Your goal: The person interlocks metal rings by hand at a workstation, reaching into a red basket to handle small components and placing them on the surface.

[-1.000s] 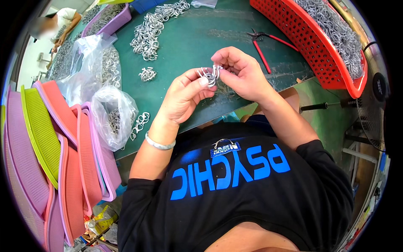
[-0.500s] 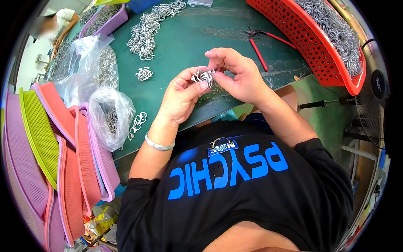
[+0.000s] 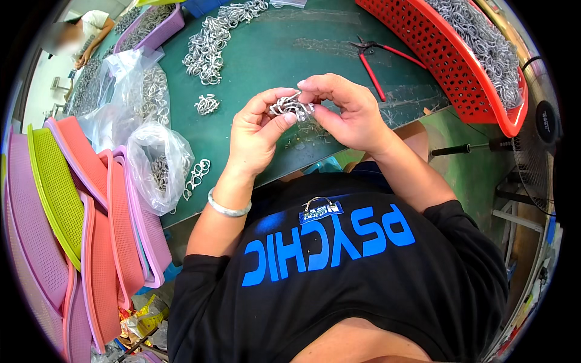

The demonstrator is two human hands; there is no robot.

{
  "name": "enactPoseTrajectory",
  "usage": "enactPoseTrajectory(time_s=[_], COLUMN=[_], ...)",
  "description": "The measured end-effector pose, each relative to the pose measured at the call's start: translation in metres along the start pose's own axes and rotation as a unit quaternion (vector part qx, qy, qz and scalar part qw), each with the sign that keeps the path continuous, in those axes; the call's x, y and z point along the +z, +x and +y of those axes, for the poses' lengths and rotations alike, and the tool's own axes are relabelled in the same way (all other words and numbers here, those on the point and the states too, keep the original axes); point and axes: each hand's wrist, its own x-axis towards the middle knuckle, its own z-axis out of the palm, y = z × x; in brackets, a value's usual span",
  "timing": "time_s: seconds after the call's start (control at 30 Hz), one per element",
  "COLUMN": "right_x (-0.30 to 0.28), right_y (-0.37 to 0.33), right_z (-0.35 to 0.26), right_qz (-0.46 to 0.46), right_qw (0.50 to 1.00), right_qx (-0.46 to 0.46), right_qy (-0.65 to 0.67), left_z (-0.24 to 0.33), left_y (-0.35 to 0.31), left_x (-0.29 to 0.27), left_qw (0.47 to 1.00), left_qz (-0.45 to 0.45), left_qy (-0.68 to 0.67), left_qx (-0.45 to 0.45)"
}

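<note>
Between my two hands is a small bunch of silvery metal rings [image 3: 292,106], held above the near edge of the green table [image 3: 272,57]. My left hand [image 3: 259,128] pinches the bunch between thumb and curled fingers. On its other side, my right hand [image 3: 348,115] grips the bunch's right edge with thumb and forefinger. A small cluster of similar rings [image 3: 207,104] lies on the table left of my hands. Farther back spreads a larger pile of rings [image 3: 207,51]. Several loose rings [image 3: 197,175] rest beside a clear plastic bag [image 3: 158,157] that has more rings inside.
Red-handled cutters [image 3: 372,69] lie at the right of the table, near a red basket [image 3: 448,78] heaped with rings. Stacked pink, purple and green baskets [image 3: 103,224] crowd the left. A fan [image 3: 535,127] stands at far right. Another person [image 3: 91,33] is at far left.
The bunch of rings has turned and spread a little between my fingers. My left hand has shifted slightly left, and my right hand slightly down.
</note>
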Motion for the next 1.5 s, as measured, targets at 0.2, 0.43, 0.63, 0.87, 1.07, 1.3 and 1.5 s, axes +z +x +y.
enactPoseTrajectory(time_s=[0.2,0.43,0.63,0.87,1.07,1.3,1.5], right_x=[-0.001,-0.004,-0.001,0.002,0.003,0.002,0.003], right_y=[-0.003,-0.005,-0.001,-0.002,-0.002,-0.004,-0.005], right_z=[0.002,-0.003,-0.009,-0.009,-0.009,-0.008,-0.007], right_qz=[-0.017,-0.057,-0.036,-0.023,-0.030,-0.035,-0.035], right_qw=[1.000,0.935,0.914,0.907,0.911,0.914,0.916], right_qx=[0.015,0.211,0.298,0.327,0.323,0.311,0.302], right_qy=[0.021,0.279,0.272,0.263,0.255,0.257,0.261], left_z=[0.000,0.004,0.002,-0.003,-0.004,-0.002,-0.003], left_y=[-0.002,-0.003,-0.003,-0.003,-0.003,-0.002,-0.002], left_x=[0.001,0.005,0.005,0.005,0.005,0.005,0.004], left_qw=[1.000,0.998,0.998,0.988,0.981,0.974,0.961], left_qz=[0.020,0.055,0.063,0.048,0.044,0.038,0.046], left_qy=[0.004,0.013,0.030,0.128,0.162,0.190,0.230], left_qx=[-0.004,-0.010,0.012,0.068,0.100,0.116,0.149])
